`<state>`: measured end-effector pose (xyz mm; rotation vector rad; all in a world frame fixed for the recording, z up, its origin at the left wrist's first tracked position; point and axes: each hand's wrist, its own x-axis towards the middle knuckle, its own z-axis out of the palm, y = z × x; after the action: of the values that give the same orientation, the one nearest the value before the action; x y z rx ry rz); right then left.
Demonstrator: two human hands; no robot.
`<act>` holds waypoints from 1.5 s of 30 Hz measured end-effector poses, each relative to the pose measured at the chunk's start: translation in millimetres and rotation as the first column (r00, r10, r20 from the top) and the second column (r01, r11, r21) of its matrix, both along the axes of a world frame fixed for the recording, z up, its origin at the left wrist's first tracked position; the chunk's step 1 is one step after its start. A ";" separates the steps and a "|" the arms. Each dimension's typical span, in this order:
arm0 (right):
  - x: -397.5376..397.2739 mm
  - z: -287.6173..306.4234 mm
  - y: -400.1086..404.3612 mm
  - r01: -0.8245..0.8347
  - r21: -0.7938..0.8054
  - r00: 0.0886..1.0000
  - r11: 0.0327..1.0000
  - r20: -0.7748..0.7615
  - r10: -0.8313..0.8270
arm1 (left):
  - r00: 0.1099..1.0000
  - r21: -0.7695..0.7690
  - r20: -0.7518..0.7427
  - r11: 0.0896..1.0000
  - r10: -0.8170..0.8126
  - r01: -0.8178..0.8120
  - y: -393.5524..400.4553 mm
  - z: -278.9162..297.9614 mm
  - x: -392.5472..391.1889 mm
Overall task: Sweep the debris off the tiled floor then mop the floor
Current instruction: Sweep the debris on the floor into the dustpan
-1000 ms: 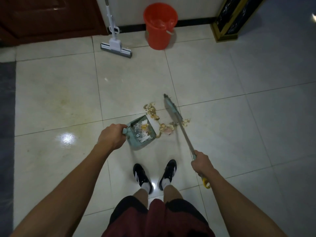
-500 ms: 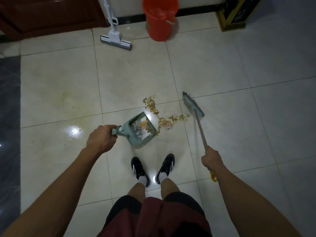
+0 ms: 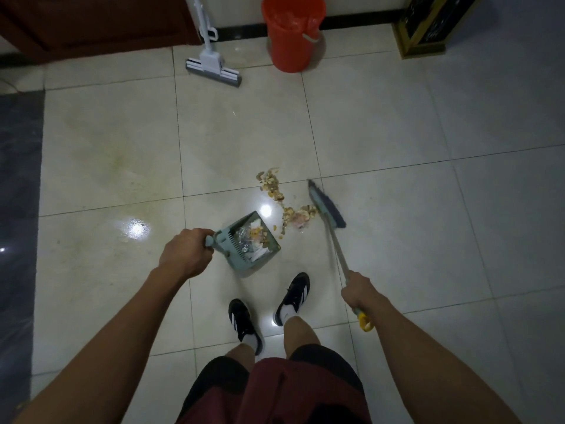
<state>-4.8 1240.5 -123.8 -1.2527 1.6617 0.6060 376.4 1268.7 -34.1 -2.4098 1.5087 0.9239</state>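
Note:
My left hand [image 3: 187, 253] grips the handle of a pale green dustpan [image 3: 248, 243] that rests on the white tiled floor [image 3: 116, 166] and holds paper scraps and wrappers. A curved trail of brown and pink debris [image 3: 282, 198] lies just right of the pan's mouth. My right hand [image 3: 362, 292] is closed around the metal handle of a broom [image 3: 327, 208], whose head touches the floor at the right end of the debris. A white sponge mop [image 3: 214, 66] leans against the far wall.
An orange bucket [image 3: 290, 35] stands by the far wall, right of the mop. A dark wooden door [image 3: 91, 22] is at top left and a black-and-gold cabinet [image 3: 428, 26] at top right. Dark tiles [image 3: 18, 185] border the left. My two black shoes [image 3: 269, 307] stand below the dustpan.
The broom head swung out to the right and has come back against the right end of the debris. My left hand and the dustpan shifted slightly; the camera moved a little.

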 end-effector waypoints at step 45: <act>129.7 16.4 -73.0 -0.385 -0.220 0.921 0.896 -0.149 0.359 | 0.944 -0.018 -0.071 0.946 0.321 -0.323 44.2 -5.4 67.7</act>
<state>125.0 1167.6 -107.5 -1.7738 1.6277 0.7209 444.2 1312.9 -39.5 -2.7261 1.1716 1.0581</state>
